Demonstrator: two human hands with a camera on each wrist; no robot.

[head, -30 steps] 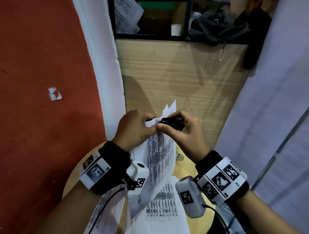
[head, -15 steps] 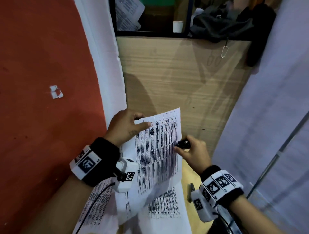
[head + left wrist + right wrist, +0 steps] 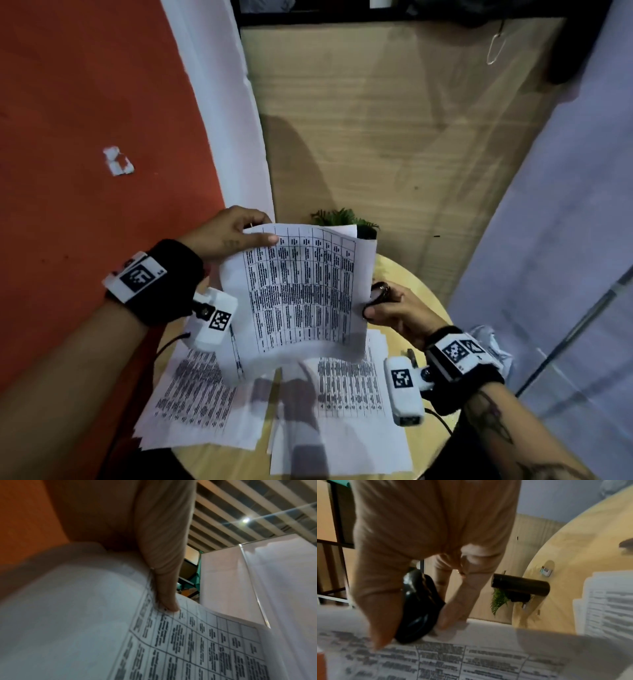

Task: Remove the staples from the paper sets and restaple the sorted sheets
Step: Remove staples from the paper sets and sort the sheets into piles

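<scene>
A printed sheet with a table of text hangs above the round table. My left hand pinches its top left corner, and the thumb lies across the print of that sheet in the left wrist view. My right hand is at the sheet's right edge and grips a small black staple remover. In the right wrist view the staple remover sits between thumb and fingers, whose tips touch the sheet's edge. No staple shows.
Two spreads of loose printed sheets lie on the wooden table: one at the left, one at the right. A small plant in a black pot stands at the far edge. A small box lies near the pot.
My right hand with the staple remover left the sheet's top corner and dropped to its right edge. The sheet unfolded flat and came down towards the table, with my left hand still on its corner.
</scene>
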